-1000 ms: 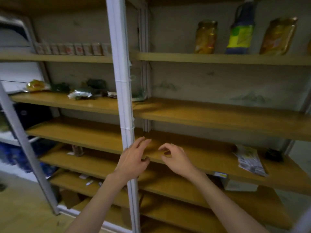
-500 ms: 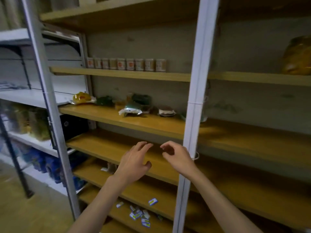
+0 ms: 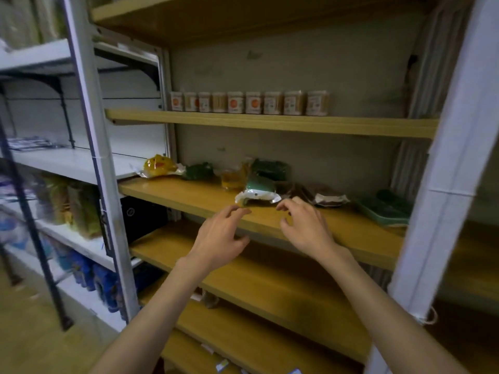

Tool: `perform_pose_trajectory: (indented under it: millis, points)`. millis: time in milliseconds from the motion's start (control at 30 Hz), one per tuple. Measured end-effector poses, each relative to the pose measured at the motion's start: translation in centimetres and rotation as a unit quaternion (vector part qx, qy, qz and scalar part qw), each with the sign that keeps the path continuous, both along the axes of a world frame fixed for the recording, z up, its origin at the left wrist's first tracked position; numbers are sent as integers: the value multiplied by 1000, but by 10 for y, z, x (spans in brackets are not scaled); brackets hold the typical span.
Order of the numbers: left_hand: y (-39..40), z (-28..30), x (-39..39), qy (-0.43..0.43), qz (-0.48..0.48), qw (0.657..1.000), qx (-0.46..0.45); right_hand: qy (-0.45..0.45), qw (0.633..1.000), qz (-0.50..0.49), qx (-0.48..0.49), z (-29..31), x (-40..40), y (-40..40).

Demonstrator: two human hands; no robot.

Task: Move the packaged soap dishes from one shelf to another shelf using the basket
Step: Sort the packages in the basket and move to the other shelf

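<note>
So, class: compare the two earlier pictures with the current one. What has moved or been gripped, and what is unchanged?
The view has swung left and closed in on the shelf of packaged soap dishes. Both hands have risen from in front of the lower shelves to the front edge of that shelf: left hand, right hand, now just short of the green-and-white packet. Nothing has been gripped. Both hands stay empty with loosely curled fingers; no basket shows.

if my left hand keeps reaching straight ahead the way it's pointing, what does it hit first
Most likely the green packaged soap dish with the white wrapper, lying near the front of the wooden shelf. The left hand has its fingers aimed at the pack's left end, not yet touching. Depth is hard to judge from this one view.
</note>
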State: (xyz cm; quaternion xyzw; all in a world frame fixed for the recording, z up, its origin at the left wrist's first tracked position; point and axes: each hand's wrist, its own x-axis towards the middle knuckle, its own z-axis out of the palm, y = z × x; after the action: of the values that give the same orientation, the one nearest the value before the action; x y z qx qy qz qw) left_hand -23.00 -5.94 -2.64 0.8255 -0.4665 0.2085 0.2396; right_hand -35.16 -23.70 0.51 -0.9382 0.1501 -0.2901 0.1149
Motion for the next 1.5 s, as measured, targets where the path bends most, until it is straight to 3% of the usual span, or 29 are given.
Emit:
perform_pose_trajectory:
  millis: [267, 700, 967, 1100, 1200, 1333, 1400, 1500]
  points:
    - [-61, 39, 93, -49, -14, 999, 17, 13, 999, -26, -14, 23, 92, -51]
    - [-125, 28, 160, -161, -47, 979, 114, 23, 995, -98, 6, 31, 159, -79]
    - [-106, 31, 207, -193, -114, 973, 58, -1, 987, -143, 78, 40, 194, -76]
    - [-87, 32, 239, -177, -162, 970, -30, -33, 981, -165, 101, 40, 214, -68]
    - [-71, 31, 265, -125, -183, 969, -105, -61, 975, -177, 118, 36, 231, -64]
    - [-53, 24, 304, 47, -177, 965, -187, -156, 960, -188, 137, 35, 256, -53]
    - [-42, 21, 319, 151, -178, 942, -242, -206, 951, -188, 138, 39, 271, -44]
    - [-20, 22, 348, 346, -151, 869, -319, -186, 961, -152, 135, 42, 306, -30]
